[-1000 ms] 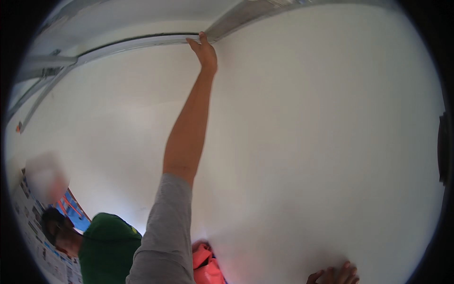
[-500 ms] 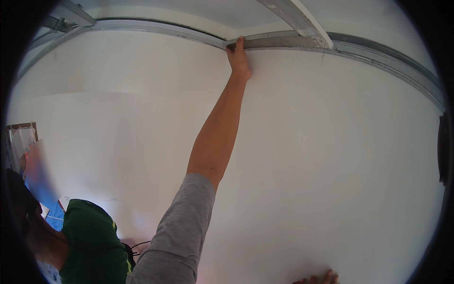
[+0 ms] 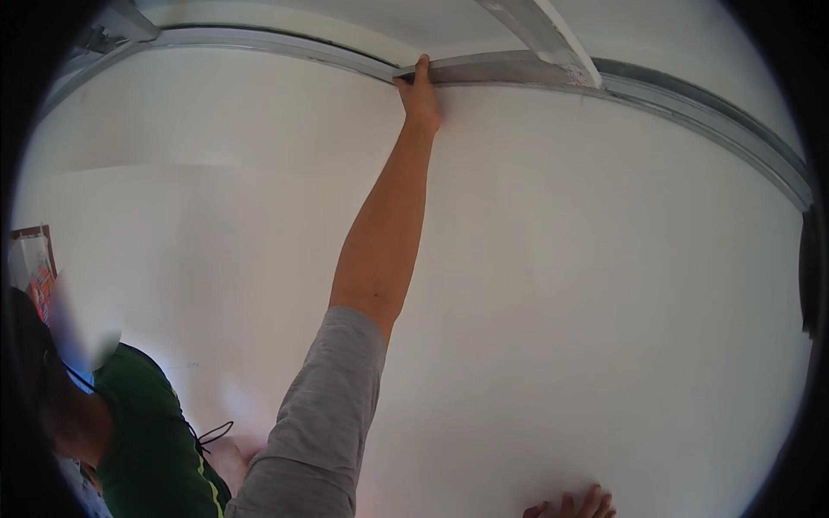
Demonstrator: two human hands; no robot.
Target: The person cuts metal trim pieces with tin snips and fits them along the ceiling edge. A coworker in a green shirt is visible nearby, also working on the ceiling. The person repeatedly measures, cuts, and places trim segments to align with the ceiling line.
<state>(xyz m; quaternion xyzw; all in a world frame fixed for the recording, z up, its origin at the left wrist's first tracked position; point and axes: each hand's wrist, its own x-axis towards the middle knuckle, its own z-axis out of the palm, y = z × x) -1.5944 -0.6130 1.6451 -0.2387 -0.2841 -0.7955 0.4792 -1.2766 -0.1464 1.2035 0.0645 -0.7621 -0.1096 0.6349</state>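
My left hand (image 3: 421,97) is raised high on a grey-sleeved arm. It is closed around the end of a grey metal channel (image 3: 492,69), which runs along the top of a white wall panel (image 3: 518,259). The thumb points up over the channel's edge, while the other fingers are partly hidden. Low in the picture, my right hand (image 3: 587,502) shows only its fingers, spread and resting against the white panel.
A co-worker in a green shirt (image 3: 142,423) stands close at the lower left. A slanting metal profile (image 3: 544,34) meets the channel overhead, and another metal track (image 3: 276,41) continues left. A dark object (image 3: 809,272) is at the right rim.
The view has shifted slightly, so the raised arm and metal channel appear further left. My left hand keeps its hold. More of my right hand's fingers show. The co-worker appears further left.
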